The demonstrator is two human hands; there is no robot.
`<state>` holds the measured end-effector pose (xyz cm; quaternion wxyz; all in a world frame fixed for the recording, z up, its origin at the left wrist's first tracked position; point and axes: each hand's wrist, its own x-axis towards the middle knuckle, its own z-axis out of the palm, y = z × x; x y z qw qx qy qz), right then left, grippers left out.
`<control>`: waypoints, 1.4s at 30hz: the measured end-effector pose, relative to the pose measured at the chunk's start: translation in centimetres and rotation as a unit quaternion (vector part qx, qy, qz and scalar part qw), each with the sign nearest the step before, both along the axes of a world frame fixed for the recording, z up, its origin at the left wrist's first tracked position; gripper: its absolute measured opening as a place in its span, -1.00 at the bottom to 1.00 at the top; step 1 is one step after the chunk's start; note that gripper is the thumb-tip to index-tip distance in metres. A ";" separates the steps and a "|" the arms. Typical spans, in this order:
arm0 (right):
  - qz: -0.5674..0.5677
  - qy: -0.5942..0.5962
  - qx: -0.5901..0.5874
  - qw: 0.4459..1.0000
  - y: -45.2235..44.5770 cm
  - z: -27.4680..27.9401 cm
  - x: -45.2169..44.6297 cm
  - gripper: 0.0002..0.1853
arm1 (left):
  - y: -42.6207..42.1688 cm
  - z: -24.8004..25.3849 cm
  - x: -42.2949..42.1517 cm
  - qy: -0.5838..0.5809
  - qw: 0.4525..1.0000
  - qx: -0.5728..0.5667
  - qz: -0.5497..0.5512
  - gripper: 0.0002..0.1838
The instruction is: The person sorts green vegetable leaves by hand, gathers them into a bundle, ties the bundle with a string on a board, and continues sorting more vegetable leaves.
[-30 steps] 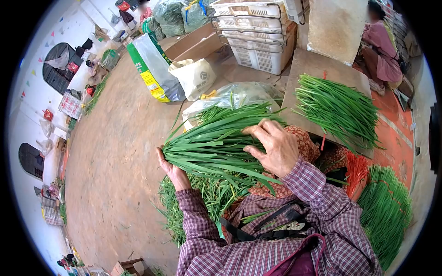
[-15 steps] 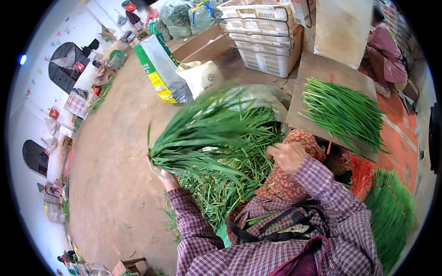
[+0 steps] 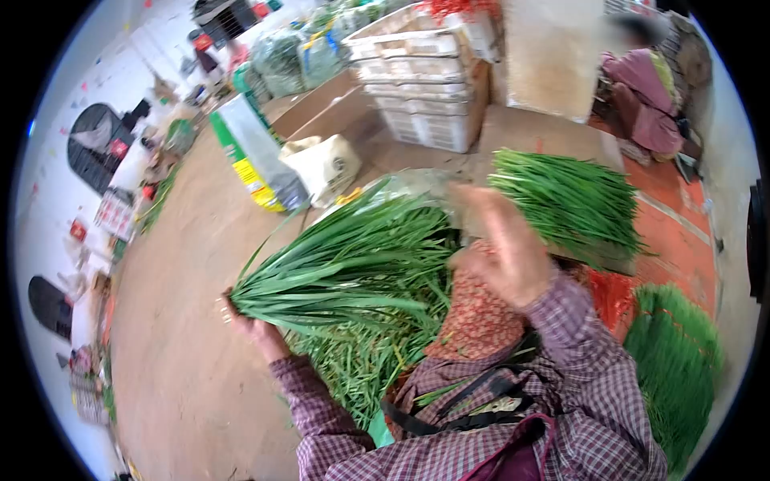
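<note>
One left hand [image 3: 255,330]: moved further out to the left; closed around the narrow ends of the long leaves [image 3: 341,264], with part of the fingers hidden.
Spread of long leaves: settled from blurred swinging into a clearer fan, above the loose leaves [image 3: 353,365]; held now from only one end.
Flowered cloth [image 3: 473,321]: just beside the loose leaves, at their right.
Right hand [image 3: 513,252]: raised from a loosely curled position near the flowered cloth; quite open now, with fingers stretched up and blurred, holding nothing visible; apart from the long leaves, so giving them no support, by judgement leaving all control to the left hand.
Laid leaves [image 3: 565,200]: resting on the board [image 3: 553,138], same as before.
Thick bunch [image 3: 674,361]: remaining at the far right, beside red strings [image 3: 611,301], untouched.
</note>
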<state>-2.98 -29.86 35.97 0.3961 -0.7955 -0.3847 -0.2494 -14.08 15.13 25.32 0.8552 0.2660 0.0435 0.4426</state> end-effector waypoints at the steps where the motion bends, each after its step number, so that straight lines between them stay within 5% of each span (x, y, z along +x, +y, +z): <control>1: 0.055 0.040 0.004 0.998 0.6 1.2 -1.0 -0.13 | 0.2 1.0 0.4 -0.015 0.998 0.051 -0.019 -0.79; 3: 0.090 -0.013 0.000 0.996 3.3 0.9 -1.6 0.02 | -6.2 6.7 0.9 -0.011 0.990 0.136 -0.021 -0.77; 7: 0.168 -0.014 0.051 0.984 8.7 2.3 -2.8 0.02 | -16.1 13.6 1.8 0.076 0.960 0.256 0.080 -0.79; 11: 0.157 -0.064 -0.012 0.986 11.3 -3.6 -2.2 -0.18 | -13.5 16.2 1.8 0.050 0.953 0.300 0.007 -0.74; 13: 0.151 0.100 -0.297 0.938 12.4 -11.6 -2.1 -0.33 | -9.9 16.5 1.9 0.019 0.961 0.275 -0.026 -0.75; 14: 0.188 0.210 -0.441 0.852 10.6 -11.6 -2.2 -0.43 | -8.5 16.7 1.7 0.005 0.962 0.270 -0.045 -0.77; 16: 0.195 0.258 -0.544 0.774 7.9 -14.8 -1.7 -0.60 | -7.6 17.3 0.8 0.017 0.967 0.251 -0.038 -0.83; 17: 0.184 0.267 -0.533 0.782 6.9 -14.3 -1.6 -0.61 | -8.7 18.0 0.8 0.016 0.967 0.252 -0.040 -0.83; 19: 0.150 0.267 -0.489 0.817 4.6 -10.0 -1.3 -0.62 | -12.3 18.8 0.9 0.123 0.942 0.267 0.161 -0.79; 20: 0.137 0.190 -0.385 0.893 3.1 -10.0 -0.5 -0.59 | -12.8 17.8 1.2 0.136 0.865 0.414 0.249 -0.84; 22: 0.059 0.068 -0.140 0.986 2.8 -8.4 0.8 -0.50 | -15.0 17.1 2.7 0.140 0.854 0.429 0.260 -0.88; 25: 0.118 0.061 0.031 0.991 2.6 -0.4 0.0 0.06 | -20.4 16.9 3.7 0.178 0.817 0.489 0.251 -0.93; 29: 0.099 0.014 0.038 0.994 5.3 3.2 -1.8 0.28 | -27.1 17.8 4.2 0.152 0.834 0.505 0.166 -0.90; 31: 0.071 0.006 0.043 0.997 5.0 3.9 -1.6 0.23 | -30.2 18.7 4.5 0.033 0.884 0.462 0.071 -0.88; 35: -0.155 -0.205 0.047 0.965 -1.2 4.5 0.0 -0.01 | -34.5 19.1 7.0 -0.148 0.936 0.254 -0.192 -0.82; 39: -0.258 -0.250 -0.067 0.931 -10.7 6.0 0.6 -0.27 | -41.0 17.5 11.4 -0.118 0.904 0.073 -0.404 -0.83; 42: -0.277 -0.234 -0.134 0.922 -15.2 6.1 2.9 -0.21 | -45.4 14.5 16.7 -0.124 0.857 -0.036 -0.498 -0.80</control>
